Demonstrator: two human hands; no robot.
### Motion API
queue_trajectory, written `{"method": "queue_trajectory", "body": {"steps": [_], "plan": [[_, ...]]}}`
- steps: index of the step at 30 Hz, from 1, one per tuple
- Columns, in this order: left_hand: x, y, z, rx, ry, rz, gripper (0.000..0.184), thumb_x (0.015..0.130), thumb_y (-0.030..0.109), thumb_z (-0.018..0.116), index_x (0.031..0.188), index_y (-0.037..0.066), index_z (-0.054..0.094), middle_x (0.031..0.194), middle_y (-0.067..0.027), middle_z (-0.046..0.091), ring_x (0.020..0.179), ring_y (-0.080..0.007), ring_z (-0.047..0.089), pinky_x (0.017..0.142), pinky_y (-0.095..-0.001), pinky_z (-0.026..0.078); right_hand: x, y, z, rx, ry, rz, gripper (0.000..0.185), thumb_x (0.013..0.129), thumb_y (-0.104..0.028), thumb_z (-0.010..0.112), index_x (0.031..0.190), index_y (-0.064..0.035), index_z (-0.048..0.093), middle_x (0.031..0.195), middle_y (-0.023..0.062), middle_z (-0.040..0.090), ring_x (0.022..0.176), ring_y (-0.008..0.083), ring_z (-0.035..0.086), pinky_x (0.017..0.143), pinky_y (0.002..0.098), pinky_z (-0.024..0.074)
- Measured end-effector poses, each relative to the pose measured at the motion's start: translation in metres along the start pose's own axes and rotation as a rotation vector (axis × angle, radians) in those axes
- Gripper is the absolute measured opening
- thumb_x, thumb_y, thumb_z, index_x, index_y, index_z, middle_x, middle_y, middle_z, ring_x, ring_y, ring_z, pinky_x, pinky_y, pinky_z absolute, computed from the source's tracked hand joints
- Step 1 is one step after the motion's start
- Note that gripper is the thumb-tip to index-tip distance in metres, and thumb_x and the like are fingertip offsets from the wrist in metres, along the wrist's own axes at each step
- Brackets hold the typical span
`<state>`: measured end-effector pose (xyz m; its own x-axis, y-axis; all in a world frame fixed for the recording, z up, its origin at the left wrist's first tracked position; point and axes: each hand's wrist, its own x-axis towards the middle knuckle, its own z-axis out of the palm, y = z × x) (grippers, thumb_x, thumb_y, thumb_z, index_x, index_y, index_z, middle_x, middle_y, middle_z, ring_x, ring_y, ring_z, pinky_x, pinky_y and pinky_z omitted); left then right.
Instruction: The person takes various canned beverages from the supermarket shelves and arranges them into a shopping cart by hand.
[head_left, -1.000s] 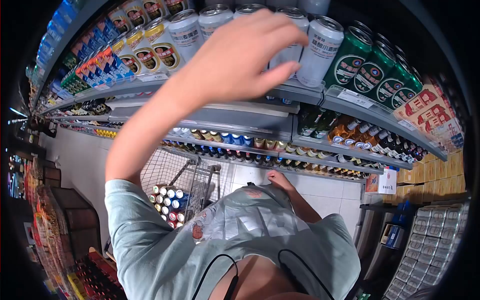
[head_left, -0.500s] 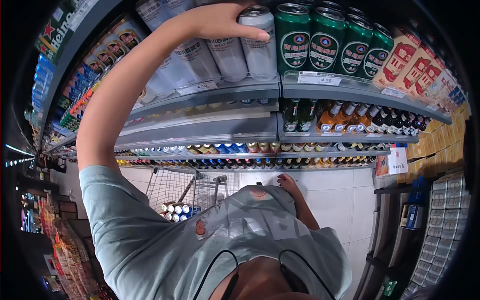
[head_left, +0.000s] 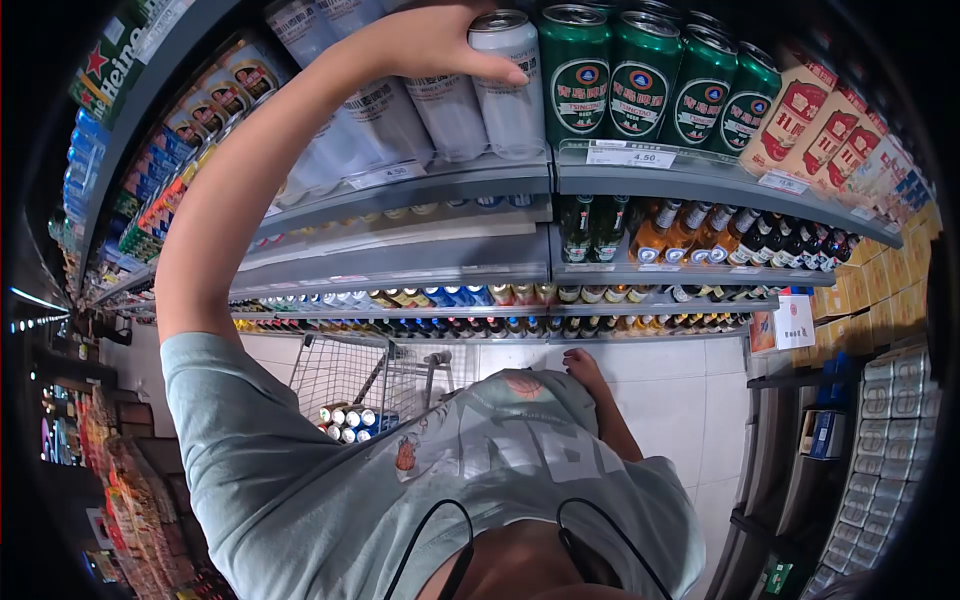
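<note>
My left hand (head_left: pixel 440 40) reaches up to the top visible shelf and closes round a white beer can (head_left: pixel 508 95). Its thumb lies across the front of the can near the top, while the other fingers are hidden behind. The can stands upright at the end of a row of similar white wheat beer cans (head_left: pixel 445 115). Right beside it are several green Tsingtao cans (head_left: pixel 577 85). Low by my body, my right hand (head_left: pixel 578 364) hangs with loosely bent fingers and nothing seen in it.
A wire shopping cart (head_left: pixel 330 375) with several cans (head_left: pixel 350 422) in it stands to my left. Lower shelves hold bottles (head_left: pixel 685 235). A price label (head_left: pixel 630 157) lines the shelf edge. Stacked cartons (head_left: pixel 870 300) and packed cans (head_left: pixel 880 430) stand on the right.
The view has shifted slightly, so the shelf sits a little further left. My left hand stays round the white can, which remains in its row. My right hand appears slightly further right.
</note>
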<state>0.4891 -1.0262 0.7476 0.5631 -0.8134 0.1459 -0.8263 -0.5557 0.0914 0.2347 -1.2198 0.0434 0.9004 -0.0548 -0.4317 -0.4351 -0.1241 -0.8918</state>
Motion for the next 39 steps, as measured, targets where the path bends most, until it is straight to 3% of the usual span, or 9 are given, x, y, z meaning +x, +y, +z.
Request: {"method": "queue_trajectory", "body": {"steps": [14, 17, 19, 20, 21, 23, 27, 29, 39], "plan": [[0.003, -0.008, 0.007, -0.012, 0.039, 0.035, 0.086, 0.071, 0.059, 0.074, 0.127, -0.003, 0.054, 0.118, -0.0251, 0.062, 0.113, -0.0352, 0.059, 0.097, -0.0374, 0.044, 0.005, -0.017, 0.010, 0.076, -0.060, 0.046, 0.034, 0.084, -0.019, 0.065, 0.113, -0.0026, 0.063, 0.089, 0.0093, 0.065, 0.075, 0.0176, 0.064, 0.068, 0.0316, 0.0514], [0.003, -0.013, 0.015, 0.031, 0.133, 0.044, 0.079, 0.068, 0.058, 0.076, 0.118, -0.001, 0.061, 0.108, -0.0240, 0.066, 0.104, -0.0347, 0.063, 0.092, -0.0383, 0.048, -0.005, -0.031, 0.010, 0.042, -0.031, 0.052, 0.035, 0.084, -0.020, 0.065, 0.114, -0.0027, 0.063, 0.092, 0.0101, 0.066, 0.076, 0.0178, 0.064, 0.069, 0.0318, 0.0515], [0.003, -0.011, 0.020, 0.073, 0.192, 0.114, 0.071, 0.072, 0.056, 0.072, 0.118, 0.003, 0.061, 0.108, -0.0165, 0.067, 0.101, -0.0315, 0.064, 0.089, -0.0360, 0.050, -0.008, -0.028, 0.012, 0.017, -0.033, 0.071, 0.032, 0.087, -0.018, 0.060, 0.114, -0.0013, 0.060, 0.098, 0.0106, 0.067, 0.081, 0.0188, 0.065, 0.071, 0.0319, 0.0530], [0.003, -0.012, 0.018, 0.033, 0.143, 0.058, 0.089, 0.064, 0.068, 0.072, 0.120, 0.001, 0.062, 0.108, -0.0201, 0.068, 0.100, -0.0297, 0.066, 0.091, -0.0341, 0.049, -0.009, -0.027, 0.012, 0.021, -0.027, 0.070, 0.032, 0.087, -0.018, 0.060, 0.114, -0.0013, 0.060, 0.098, 0.0106, 0.067, 0.081, 0.0188, 0.065, 0.071, 0.0319, 0.0530], [0.001, -0.007, 0.016, 0.032, 0.142, 0.064, 0.089, 0.064, 0.068, 0.072, 0.120, 0.001, 0.062, 0.108, -0.0201, 0.068, 0.100, -0.0297, 0.066, 0.091, -0.0341, 0.049, -0.009, -0.022, 0.012, 0.031, -0.035, 0.073, 0.031, 0.087, -0.017, 0.060, 0.114, -0.0011, 0.061, 0.099, 0.0109, 0.067, 0.083, 0.0189, 0.065, 0.072, 0.0317, 0.0534], [-0.003, 0.002, 0.012, 0.128, 0.127, 0.022, 0.075, 0.063, 0.062, 0.076, 0.106, 0.001, 0.067, 0.093, -0.0177, 0.071, 0.088, -0.0318, 0.068, 0.082, -0.0365, 0.053, -0.011, -0.013, 0.014, 0.039, -0.041, 0.078, 0.031, 0.087, -0.017, 0.061, 0.114, -0.0009, 0.061, 0.099, 0.0111, 0.067, 0.085, 0.0189, 0.065, 0.072, 0.0316, 0.0539], [-0.018, 0.038, -0.016, 0.118, -0.016, -0.062, 0.068, 0.065, 0.057, 0.077, 0.104, 0.001, 0.068, 0.093, -0.0219, 0.069, 0.090, -0.0348, 0.067, 0.083, -0.0397, 0.051, -0.013, 0.007, 0.014, 0.081, -0.031, 0.029, 0.035, 0.083, -0.020, 0.065, 0.114, -0.0032, 0.064, 0.094, 0.0107, 0.067, 0.081, 0.0185, 0.065, 0.072, 0.0318, 0.0523], [-0.019, 0.031, -0.010, 0.093, 0.179, 0.078, 0.062, 0.063, 0.055, 0.078, 0.094, 0.003, 0.070, 0.081, -0.0199, 0.069, 0.080, -0.0355, 0.067, 0.075, -0.0411, 0.053, -0.014, 0.010, 0.013, 0.067, -0.036, 0.009, 0.035, 0.083, -0.021, 0.065, 0.113, -0.0033, 0.064, 0.094, 0.0109, 0.067, 0.082, 0.0188, 0.065, 0.073, 0.0320, 0.0524], [-0.041, 0.052, -0.046, 0.420, 0.265, 0.067, 0.072, 0.062, 0.065, 0.074, 0.086, -0.002, 0.065, 0.078, -0.0226, 0.067, 0.075, -0.0379, 0.068, 0.072, -0.0435, 0.055, -0.014, 0.003, 0.014, -0.124, -0.039, -0.044, 0.033, 0.084, -0.022, 0.064, 0.111, -0.0037, 0.065, 0.098, 0.0119, 0.069, 0.088, 0.0201, 0.066, 0.078, 0.0306, 0.0514]]}}
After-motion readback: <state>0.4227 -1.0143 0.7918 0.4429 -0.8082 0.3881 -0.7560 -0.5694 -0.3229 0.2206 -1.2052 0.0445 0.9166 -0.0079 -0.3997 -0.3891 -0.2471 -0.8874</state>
